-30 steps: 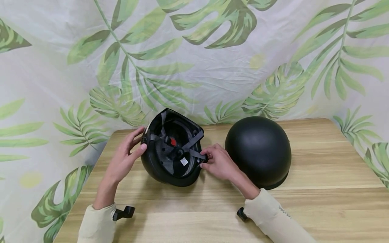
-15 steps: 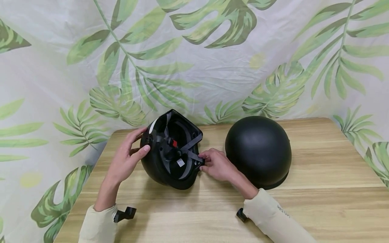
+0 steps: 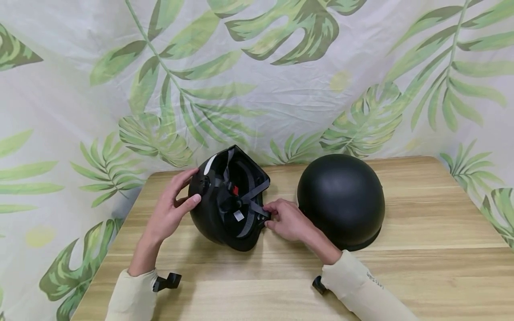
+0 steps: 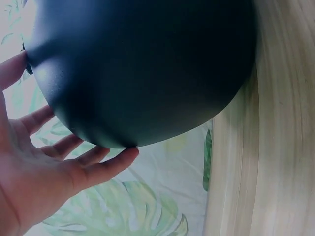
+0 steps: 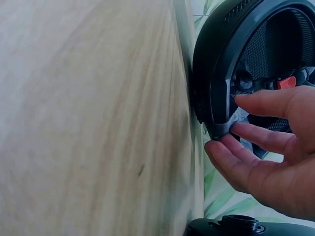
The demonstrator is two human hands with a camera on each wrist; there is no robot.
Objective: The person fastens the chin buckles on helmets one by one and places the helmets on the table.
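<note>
A black helmet point(image 3: 209, 218) lies tilted on the table, its inside facing up and to the right. Within it show grey straps point(image 3: 257, 191), a red buckle part point(image 3: 235, 190) and a small white label point(image 3: 238, 216). My left hand point(image 3: 170, 209) holds the shell from the left, thumb near the rim; in the left wrist view the fingertips point(image 4: 130, 152) touch the smooth outer shell. At the right edge my right hand point(image 3: 290, 219) grips the rim beside a strap end, as the right wrist view shows around the grey strap point(image 5: 231, 123).
A second black helmet point(image 3: 341, 200) sits dome up just right of my right hand. Both stand on a wooden table point(image 3: 241, 285). Behind it hangs a leaf-patterned cloth point(image 3: 281, 98). A black wrist mount point(image 3: 167, 281) juts from the left sleeve.
The held helmet has turned so that its opening faces further right, showing more of the left outer shell and a white stripe. Both hands keep their hold; the second helmet has stayed put.
</note>
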